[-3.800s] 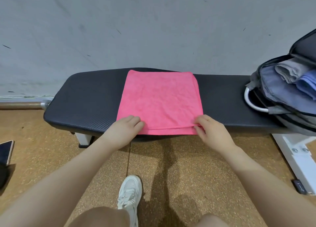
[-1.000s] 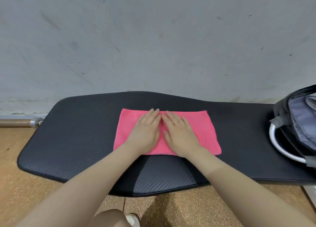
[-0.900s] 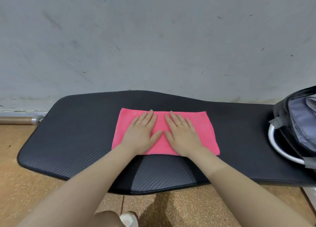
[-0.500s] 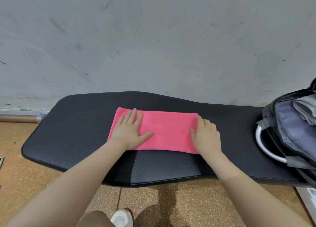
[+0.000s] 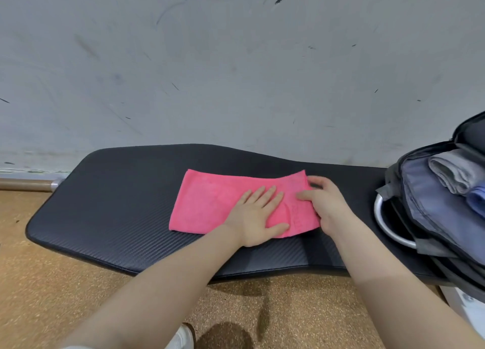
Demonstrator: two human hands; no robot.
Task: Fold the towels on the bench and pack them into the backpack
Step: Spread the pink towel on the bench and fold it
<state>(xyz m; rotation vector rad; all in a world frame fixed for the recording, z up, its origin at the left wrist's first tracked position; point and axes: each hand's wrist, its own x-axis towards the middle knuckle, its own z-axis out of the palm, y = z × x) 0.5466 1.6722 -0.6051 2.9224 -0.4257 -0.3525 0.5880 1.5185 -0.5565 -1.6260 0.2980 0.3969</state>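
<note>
A pink towel (image 5: 210, 201), folded into a long strip, lies on the black padded bench (image 5: 118, 204). My left hand (image 5: 258, 214) presses flat on the towel's middle with straight fingers. My right hand (image 5: 324, 204) grips the towel's right end, thumb on top and fingers under the raised edge, which lifts off the bench. An open grey backpack (image 5: 433, 209) sits at the bench's right end, with a folded grey towel (image 5: 456, 175) and a folded blue towel (image 5: 476, 201) inside.
A grey scuffed wall rises right behind the bench. A white ring handle (image 5: 385, 225) juts out beside the backpack. Cork-coloured floor lies in front, with my white shoe (image 5: 181, 339) at the bottom edge. A metal bar end (image 5: 56, 184) shows at the far left.
My left hand slid from the towel's left end to its middle. My right hand took hold of the right end and began lifting it. Earlier the towel was folded in half lengthwise.
</note>
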